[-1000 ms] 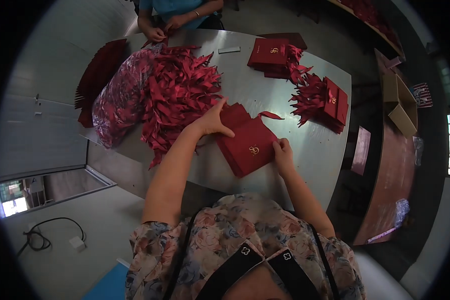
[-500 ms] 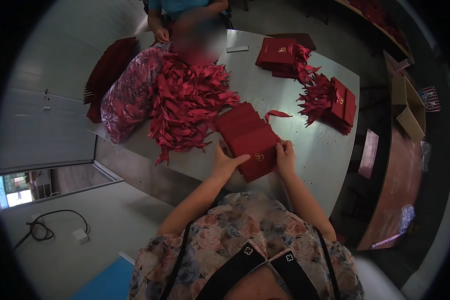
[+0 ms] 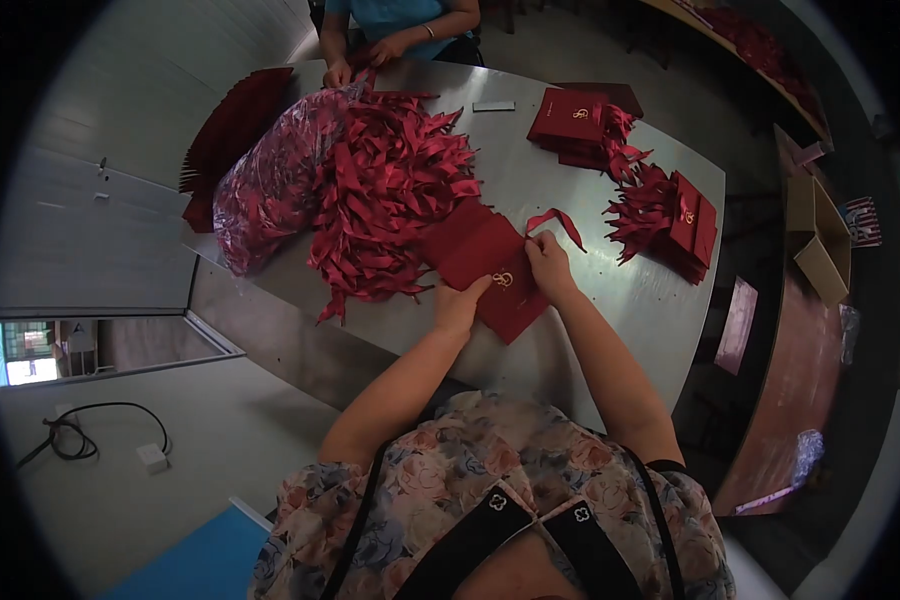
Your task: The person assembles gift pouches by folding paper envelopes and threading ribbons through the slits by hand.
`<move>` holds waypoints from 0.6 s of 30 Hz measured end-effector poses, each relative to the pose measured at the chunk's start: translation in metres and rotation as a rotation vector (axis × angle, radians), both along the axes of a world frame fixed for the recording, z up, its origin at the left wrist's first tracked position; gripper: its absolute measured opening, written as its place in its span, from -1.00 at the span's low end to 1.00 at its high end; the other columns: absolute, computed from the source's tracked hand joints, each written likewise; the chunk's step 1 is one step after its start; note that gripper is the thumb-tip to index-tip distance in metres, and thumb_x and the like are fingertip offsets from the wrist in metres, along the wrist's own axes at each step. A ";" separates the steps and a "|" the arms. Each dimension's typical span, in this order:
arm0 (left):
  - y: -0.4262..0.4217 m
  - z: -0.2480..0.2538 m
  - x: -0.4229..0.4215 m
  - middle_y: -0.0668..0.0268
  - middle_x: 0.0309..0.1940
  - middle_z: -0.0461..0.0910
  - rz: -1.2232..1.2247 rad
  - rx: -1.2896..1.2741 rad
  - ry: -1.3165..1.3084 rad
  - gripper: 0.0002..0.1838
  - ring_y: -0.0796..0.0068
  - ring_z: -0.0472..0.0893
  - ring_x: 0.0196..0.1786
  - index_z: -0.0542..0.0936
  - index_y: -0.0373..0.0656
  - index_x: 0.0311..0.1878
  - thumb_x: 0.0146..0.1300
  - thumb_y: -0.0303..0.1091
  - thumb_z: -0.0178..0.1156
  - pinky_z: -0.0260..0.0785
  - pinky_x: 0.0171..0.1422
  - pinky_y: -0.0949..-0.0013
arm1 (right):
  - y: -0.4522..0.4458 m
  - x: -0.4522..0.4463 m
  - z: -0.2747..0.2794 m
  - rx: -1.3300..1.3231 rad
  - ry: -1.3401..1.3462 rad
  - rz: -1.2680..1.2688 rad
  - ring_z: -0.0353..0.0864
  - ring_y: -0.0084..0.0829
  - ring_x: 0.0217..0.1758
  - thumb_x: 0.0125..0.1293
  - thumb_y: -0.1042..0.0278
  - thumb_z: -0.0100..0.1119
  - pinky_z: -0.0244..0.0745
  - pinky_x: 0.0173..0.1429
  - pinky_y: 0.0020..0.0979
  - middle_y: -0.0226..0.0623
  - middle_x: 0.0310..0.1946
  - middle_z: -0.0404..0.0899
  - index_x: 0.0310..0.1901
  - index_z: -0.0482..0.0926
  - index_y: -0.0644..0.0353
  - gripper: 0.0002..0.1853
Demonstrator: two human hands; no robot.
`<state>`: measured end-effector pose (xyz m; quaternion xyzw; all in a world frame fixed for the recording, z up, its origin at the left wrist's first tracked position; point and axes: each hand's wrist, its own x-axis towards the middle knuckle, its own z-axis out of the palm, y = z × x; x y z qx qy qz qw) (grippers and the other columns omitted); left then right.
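The left hand is holding the dark red paper bag with gold letters by its near side. The right hand is pinching its top edge. The bag is sitting over the shiny grey metal table, beside the big pile of red ribbons.

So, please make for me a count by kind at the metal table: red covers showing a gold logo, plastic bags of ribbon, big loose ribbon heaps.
Red covers showing gold logo: 3
Plastic bag of ribbon: 1
Loose ribbon heap: 1
Total: 5
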<state>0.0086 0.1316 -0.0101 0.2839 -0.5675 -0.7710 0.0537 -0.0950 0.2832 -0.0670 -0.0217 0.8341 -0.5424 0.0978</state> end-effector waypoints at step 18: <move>-0.053 -0.024 -0.049 0.19 0.13 0.54 -0.093 0.062 0.003 -0.28 0.31 0.58 0.11 0.37 -0.21 0.29 0.03 -0.44 0.45 0.44 0.23 0.26 | -0.006 0.027 -0.003 -0.110 -0.093 -0.036 0.44 -0.53 -0.30 0.40 0.27 0.13 0.40 -0.15 -0.41 -0.33 -0.40 0.51 -0.22 0.47 0.24 -0.80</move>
